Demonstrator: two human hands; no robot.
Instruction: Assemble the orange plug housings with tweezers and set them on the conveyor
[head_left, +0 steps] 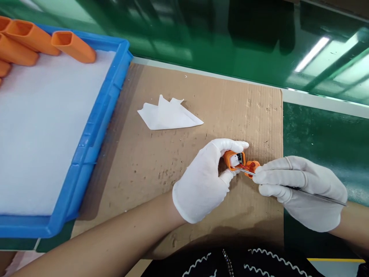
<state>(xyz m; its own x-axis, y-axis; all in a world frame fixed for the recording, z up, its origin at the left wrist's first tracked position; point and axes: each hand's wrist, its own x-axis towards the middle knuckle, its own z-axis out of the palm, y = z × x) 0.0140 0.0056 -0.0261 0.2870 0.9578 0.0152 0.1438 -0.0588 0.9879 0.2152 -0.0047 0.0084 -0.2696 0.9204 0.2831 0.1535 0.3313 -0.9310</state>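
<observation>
Both my hands wear white gloves. My left hand (pixel 204 181) is closed around a small orange casing (pixel 230 157), open end to the right, where a white and dark part (pixel 238 158) shows inside. My right hand (pixel 300 190) pinches thin metal tweezers (pixel 317 195); their tips reach the casing's mouth beside a small orange cap piece (pixel 251 167). Both hands rest over a brown cardboard sheet (pixel 184 161).
A blue tray (pixel 98 127) lined with white foam sits at the left, with several orange casings (pixel 72 46) at its far edge. A folded white paper (pixel 168 114) lies on the cardboard. A glossy green surface (pixel 325 134) runs behind and to the right.
</observation>
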